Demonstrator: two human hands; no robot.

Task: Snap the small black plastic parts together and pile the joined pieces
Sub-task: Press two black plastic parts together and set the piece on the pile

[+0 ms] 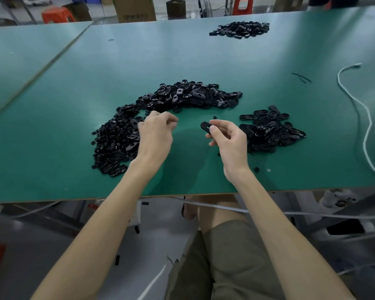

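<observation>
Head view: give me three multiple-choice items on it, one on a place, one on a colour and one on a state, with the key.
1. Where on the table does the white cord lie?
A. far-left corner
B. right side
C. middle

2. What colour is the table top?
A. green
B. red
C. white

3. What is the right hand doing?
A. lying flat on the table
B. making an empty fist
C. pinching a black oval part

Key:
1 B, the cord snakes down the table's right side.
2 A, the whole surface is green.
3 C, thumb and fingers clamp the part above the table.
</observation>
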